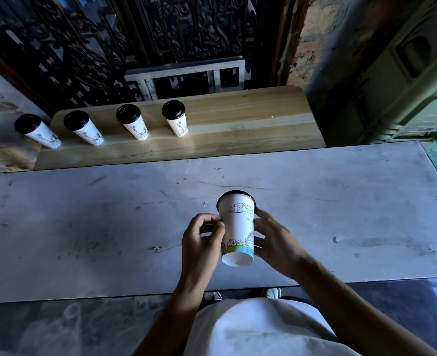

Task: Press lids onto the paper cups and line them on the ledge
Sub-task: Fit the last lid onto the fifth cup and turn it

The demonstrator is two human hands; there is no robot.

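The scratched grey stone counter (109, 227) lies before the pale wooden ledge (238, 119), where four lidded white paper cups (131, 122) already stand in a row. Above the counter, both hands, left (202, 240) and right (276, 242), grip a printed white paper cup (236, 232) by its sides, its black plastic lid (235, 193) pointing away. It is best to press evenly all around the rim until the lid sits flat, I think.

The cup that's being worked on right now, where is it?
In the head view, the cup is held between the left hand and right hand above the middle of the grey table, its lidded end tipped toward the wooden ledge.
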